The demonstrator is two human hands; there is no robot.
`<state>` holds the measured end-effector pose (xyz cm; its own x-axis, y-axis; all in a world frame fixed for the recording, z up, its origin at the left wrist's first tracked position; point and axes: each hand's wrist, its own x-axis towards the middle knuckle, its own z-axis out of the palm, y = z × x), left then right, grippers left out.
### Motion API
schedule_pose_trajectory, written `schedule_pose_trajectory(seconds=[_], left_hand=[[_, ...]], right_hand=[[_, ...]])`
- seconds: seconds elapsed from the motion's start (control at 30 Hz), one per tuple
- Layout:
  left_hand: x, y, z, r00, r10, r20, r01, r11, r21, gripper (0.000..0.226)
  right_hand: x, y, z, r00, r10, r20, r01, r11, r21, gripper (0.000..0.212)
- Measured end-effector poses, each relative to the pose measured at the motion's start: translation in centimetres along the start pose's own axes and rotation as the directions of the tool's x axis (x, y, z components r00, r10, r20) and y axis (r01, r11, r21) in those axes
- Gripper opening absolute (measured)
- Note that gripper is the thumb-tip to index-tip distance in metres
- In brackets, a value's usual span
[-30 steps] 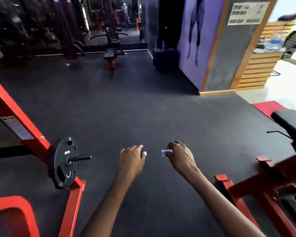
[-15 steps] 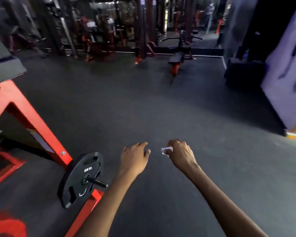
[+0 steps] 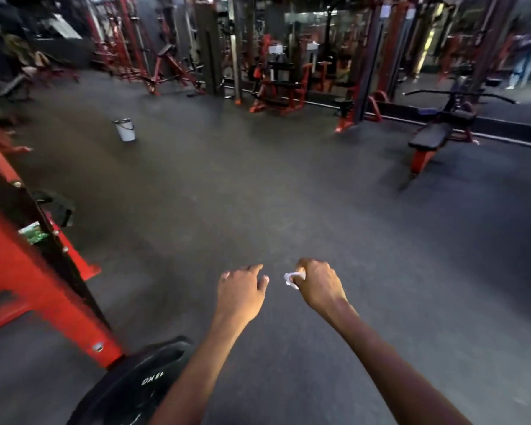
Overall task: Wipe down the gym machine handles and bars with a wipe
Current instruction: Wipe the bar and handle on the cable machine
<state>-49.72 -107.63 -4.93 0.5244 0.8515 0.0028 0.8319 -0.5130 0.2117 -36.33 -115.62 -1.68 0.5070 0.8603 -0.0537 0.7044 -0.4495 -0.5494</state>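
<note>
Between machines: right hand [image 3: 318, 286] pinches crumpled white wipe [image 3: 292, 279], left hand [image 3: 242, 289] loose, empty. Next, probably: reach handle, wrap wipe.

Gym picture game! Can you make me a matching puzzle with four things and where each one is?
Things:
1. wipe
2. bucket
3. weight plate
4. bench

Places:
A. far right, on the floor before the mirror
B. bottom left, on the red frame
C. in the fingers of the right hand
D. far left, alone on the floor

Pairs: 1-C, 2-D, 3-B, 4-A
</note>
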Motion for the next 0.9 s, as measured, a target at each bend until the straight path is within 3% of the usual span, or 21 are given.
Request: schedule_pose_trajectory(seconds=[0.17, 0.37, 0.47, 0.77, 0.9], left_hand=[[11.8, -0.1, -0.6, 0.996, -0.085, 0.033, 0.086, 0.996, -0.022, 0.042], [25.5, -3.7, -0.5, 0.978, -0.205, -0.042, 0.205, 0.979, -0.002, 0.042], [32.8, -6.2, -0.6, 0.96, -0.269, -0.074, 0.271, 0.962, 0.015, 0.043], [53.6, -15.1, -5.0, 0.855, -0.502, -0.127, 0.508, 0.861, 0.015, 0.043], [60.8, -20.7, -6.0, 0.776, -0.603, -0.186, 0.613, 0.79, -0.005, 0.043]], right_hand=[[14.1, -0.7, -0.8, 0.997, -0.08, 0.023, 0.08, 0.997, -0.006, 0.016], [30.6, -2.6, 2.9, 0.988, -0.13, 0.081, 0.127, 0.991, 0.048, 0.022], [39.3, -5.3, 4.4, 0.968, -0.223, 0.116, 0.217, 0.974, 0.068, 0.023], [64.0, -17.4, 6.8, 0.831, -0.524, 0.188, 0.516, 0.852, 0.09, 0.023], [72.5, -23.4, 10.8, 0.726, -0.643, 0.245, 0.631, 0.764, 0.135, 0.019]])
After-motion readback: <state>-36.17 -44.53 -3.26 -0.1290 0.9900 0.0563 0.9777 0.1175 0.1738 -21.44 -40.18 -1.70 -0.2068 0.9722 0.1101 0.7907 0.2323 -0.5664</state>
